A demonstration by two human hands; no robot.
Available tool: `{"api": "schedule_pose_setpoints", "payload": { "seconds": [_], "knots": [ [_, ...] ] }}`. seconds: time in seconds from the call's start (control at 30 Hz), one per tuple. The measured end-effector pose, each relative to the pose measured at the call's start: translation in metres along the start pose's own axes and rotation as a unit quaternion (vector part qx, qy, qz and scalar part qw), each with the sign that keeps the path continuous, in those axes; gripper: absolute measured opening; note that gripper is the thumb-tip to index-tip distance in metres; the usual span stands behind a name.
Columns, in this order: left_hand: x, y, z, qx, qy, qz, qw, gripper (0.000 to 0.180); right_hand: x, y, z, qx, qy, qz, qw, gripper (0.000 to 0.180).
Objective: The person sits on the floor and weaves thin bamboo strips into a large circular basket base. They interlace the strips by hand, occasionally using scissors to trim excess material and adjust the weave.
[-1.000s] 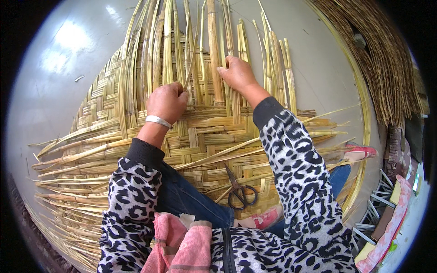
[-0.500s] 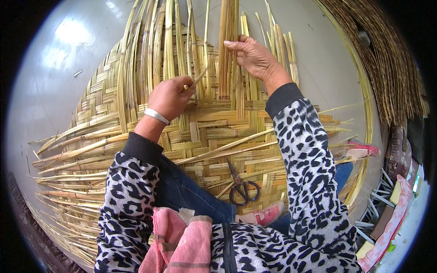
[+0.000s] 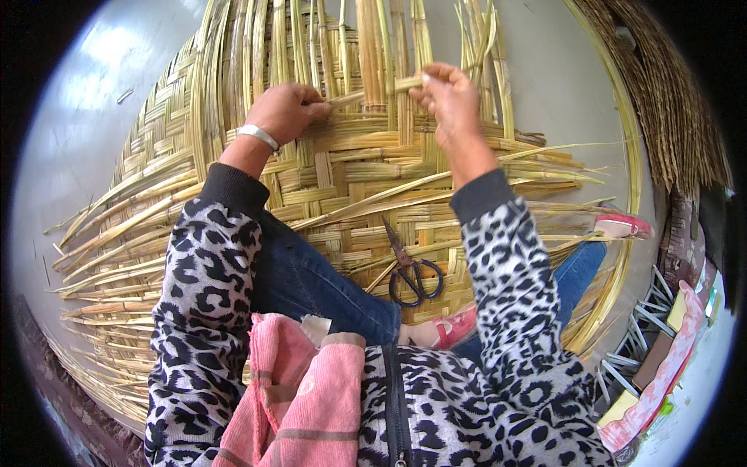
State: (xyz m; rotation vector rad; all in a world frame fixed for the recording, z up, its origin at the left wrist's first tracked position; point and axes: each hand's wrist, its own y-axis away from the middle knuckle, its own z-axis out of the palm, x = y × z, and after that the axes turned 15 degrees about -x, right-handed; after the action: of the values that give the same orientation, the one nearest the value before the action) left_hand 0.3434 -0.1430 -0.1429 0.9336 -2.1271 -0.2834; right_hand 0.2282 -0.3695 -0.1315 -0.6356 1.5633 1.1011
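Note:
A pale split-reed strip (image 3: 407,84) is stretched crosswise between my two hands. My left hand (image 3: 284,115), with a silver bracelet at the wrist, is closed on its left end. My right hand (image 3: 453,101) pinches its right end between thumb and fingers. Below the strip lies a partly woven reed mat (image 3: 333,212), with long loose strips (image 3: 259,54) running away from me at its far side. The crosswise strip passes over some of these, including a wide brownish one (image 3: 369,47). A pair of scissors (image 3: 404,261) with dark looped handles rests on the mat near my legs.
My jeans-clad leg (image 3: 323,268) and pink shoe (image 3: 455,327) are on the mat. Loose strip ends (image 3: 117,253) fan out at left and right. A bundle of dark brown stalks (image 3: 661,86) lies at far right, above a metal-legged seat (image 3: 634,366) with pink cloth. Grey floor (image 3: 560,86) surrounds the mat.
My right hand has left the wide upright strip and now grips the crosswise strip's right end. Upright strips that stood raised now lie lower. The view has shifted, with mat and scissors higher in it.

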Motion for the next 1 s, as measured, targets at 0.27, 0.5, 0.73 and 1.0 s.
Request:
{"api": "schedule_pose_setpoints", "payload": {
  "seconds": [0.27, 0.5, 0.73, 1.0],
  "knots": [
    [0.015, 0.007, 0.010, 0.059, -0.070, -0.009, 0.996, 0.029, 0.038, 0.033, 0.009, 0.080, -0.086, -0.070, 0.991, 0.011],
    [0.029, 0.015, 0.025, 0.159, -0.122, -0.006, 0.980, 0.023, 0.041, 0.044, -0.006, 0.005, -0.124, -0.056, 0.991, 0.013],
    [0.089, -0.007, 0.058, 0.129, -0.120, 0.136, 0.975, 0.038, 0.021, 0.053, -0.041, -0.124, -0.150, 0.058, 0.979, 0.019],
    [0.135, -0.040, 0.070, 0.118, -0.105, 0.063, 0.985, 0.025, -0.002, 0.029, -0.105, -0.109, 0.087, 0.022, 0.990, 0.020]
  ]
}}
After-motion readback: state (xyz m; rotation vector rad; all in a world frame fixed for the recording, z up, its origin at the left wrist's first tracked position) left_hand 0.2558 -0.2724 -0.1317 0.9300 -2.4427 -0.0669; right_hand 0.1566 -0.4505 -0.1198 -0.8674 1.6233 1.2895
